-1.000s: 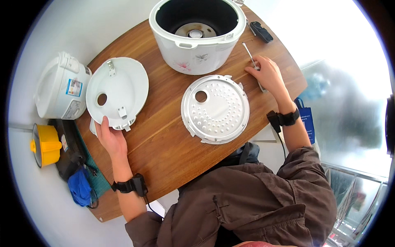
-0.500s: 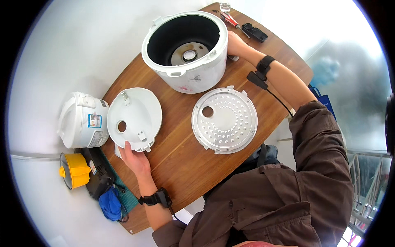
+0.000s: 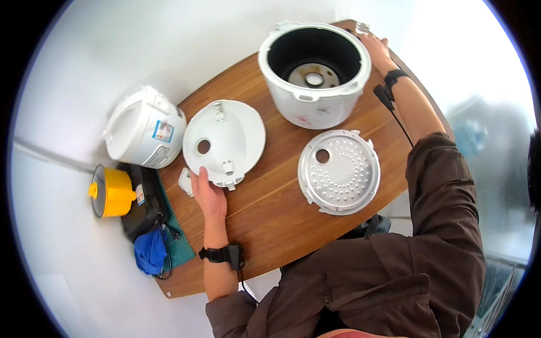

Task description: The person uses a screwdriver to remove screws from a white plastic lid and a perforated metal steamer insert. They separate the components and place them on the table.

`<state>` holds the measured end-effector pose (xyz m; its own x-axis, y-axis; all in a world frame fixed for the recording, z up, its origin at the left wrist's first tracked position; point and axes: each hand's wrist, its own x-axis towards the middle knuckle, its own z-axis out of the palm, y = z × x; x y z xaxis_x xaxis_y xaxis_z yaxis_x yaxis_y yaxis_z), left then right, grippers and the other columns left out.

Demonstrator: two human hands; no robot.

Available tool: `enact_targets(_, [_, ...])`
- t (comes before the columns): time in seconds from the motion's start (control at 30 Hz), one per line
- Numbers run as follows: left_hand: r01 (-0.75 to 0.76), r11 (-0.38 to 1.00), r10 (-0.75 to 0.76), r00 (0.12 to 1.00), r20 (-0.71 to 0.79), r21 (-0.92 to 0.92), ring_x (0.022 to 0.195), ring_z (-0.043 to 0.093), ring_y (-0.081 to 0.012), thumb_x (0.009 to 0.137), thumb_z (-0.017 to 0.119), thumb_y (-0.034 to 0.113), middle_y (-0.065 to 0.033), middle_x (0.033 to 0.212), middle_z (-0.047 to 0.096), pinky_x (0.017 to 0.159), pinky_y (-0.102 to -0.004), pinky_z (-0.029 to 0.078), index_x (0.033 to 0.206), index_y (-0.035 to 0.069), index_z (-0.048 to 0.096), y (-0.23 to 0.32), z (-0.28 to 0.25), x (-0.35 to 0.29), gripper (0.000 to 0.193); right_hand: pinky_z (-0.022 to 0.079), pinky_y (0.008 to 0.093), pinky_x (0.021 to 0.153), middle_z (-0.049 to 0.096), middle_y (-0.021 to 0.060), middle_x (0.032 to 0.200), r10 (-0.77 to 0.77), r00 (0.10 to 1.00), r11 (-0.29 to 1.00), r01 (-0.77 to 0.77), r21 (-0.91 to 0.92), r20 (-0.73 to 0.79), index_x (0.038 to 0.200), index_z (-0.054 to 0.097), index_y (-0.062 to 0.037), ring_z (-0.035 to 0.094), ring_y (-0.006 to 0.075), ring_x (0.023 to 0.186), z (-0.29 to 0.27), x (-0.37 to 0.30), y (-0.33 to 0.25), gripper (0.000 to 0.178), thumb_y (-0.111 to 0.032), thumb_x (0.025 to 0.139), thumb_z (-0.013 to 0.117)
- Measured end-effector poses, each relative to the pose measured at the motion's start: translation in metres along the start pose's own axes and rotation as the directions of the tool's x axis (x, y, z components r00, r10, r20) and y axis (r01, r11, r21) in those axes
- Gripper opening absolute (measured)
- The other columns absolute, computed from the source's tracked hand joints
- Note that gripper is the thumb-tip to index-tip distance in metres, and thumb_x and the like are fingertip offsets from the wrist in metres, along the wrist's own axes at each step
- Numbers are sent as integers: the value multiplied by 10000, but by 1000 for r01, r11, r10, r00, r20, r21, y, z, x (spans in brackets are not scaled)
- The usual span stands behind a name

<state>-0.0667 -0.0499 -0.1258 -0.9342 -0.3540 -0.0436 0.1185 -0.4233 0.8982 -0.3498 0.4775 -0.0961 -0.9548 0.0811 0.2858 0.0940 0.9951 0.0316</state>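
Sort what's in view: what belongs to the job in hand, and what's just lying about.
Probably part of the job:
white lid, touched by the left hand
open cooker body
dimpled metal disc

Apparently just lying about:
closed white cooker
yellow container
blue cloth bundle
green mat

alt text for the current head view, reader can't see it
A person's left hand touches the rim of a white lid on a wooden table; the right hand is near the far edge, beside an open cooker. A round metal plate lies in front of the cooker.
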Motion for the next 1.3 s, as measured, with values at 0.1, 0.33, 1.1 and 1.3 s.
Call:
enact_targets(0.1, [12, 1000, -12, 1000, 19, -3, 1338, 521, -235, 1083, 470, 123, -109, 1486, 516, 1111, -390, 427, 1538, 13, 375, 1, 1, -1, 478, 372, 562, 1056, 741, 210, 1134, 1, 998, 1000, -3, -21, -71, 1181, 654, -72, 703, 352, 1117, 4, 4, 1, 281, -204, 1007, 477])
enact_targets(0.33, [5, 1000, -6, 999, 47, 5, 1328, 531, -214, 1084, 471, 135, -89, 1476, 526, 1101, -381, 438, 1535, 32, 385, 2, 2, -2, 471, 379, 635, 1009, 743, 246, 1085, 151, 984, 979, -136, 152, -99, 1268, 596, -98, 697, 409, 1106, 8, 22, 0, 497, -519, 1027, 489])
enact_targets(1.1, [-6, 999, 7, 1000, 28, -32, 1316, 518, -186, 1058, 485, 91, -73, 1459, 530, 1111, -358, 426, 1545, 30, 395, -1, 5, -2, 498, 543, 345, 741, 733, 1, 1070, -624, 726, 740, 668, 80, -288, 1151, 660, -143, 652, 270, 756, -201, -195, -134, 420, -81, 767, 819])
enact_targets(1.3, [-37, 999, 40, 996, 85, -40, 1320, 510, -191, 1030, 470, 49, -80, 1455, 527, 1119, -355, 412, 1531, 23, 403, -2, 2, -3, 507, 552, 348, 783, 756, 7, 1156, -476, 850, 875, 482, -30, -223, 1234, 690, -206, 668, 223, 755, -188, -176, -114, 389, -165, 865, 804])
